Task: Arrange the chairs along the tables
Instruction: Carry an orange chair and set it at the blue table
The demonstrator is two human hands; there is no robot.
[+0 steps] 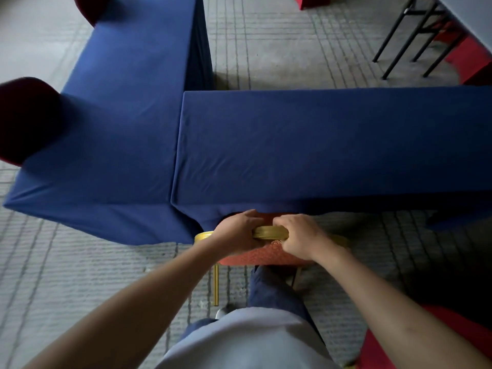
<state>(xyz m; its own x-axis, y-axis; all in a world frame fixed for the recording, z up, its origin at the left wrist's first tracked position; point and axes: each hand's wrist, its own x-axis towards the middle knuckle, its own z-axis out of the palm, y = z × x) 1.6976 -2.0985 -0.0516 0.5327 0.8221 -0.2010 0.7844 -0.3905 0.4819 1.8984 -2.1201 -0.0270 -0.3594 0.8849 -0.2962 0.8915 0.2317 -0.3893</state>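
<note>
Room: grey carpet [266,49], two blue tables [319,147].
Chair [269,253]: right in front, seat tucked under the near table.
Left hand [235,233]: curled round the chair's gold top bar [270,232].
Right hand [300,235]: curled round it too, just beside.
Next push: probably straight ahead.

Grey carpet [266,43] with a faint grid pattern covers the floor. At upper right, black folding legs [407,35] stand under a bare grey tabletop [471,20], beside red fabric [476,62]. Light is dim.

no readable text, no labels, no brand marks, no numbers or signs on any surface in view
</note>
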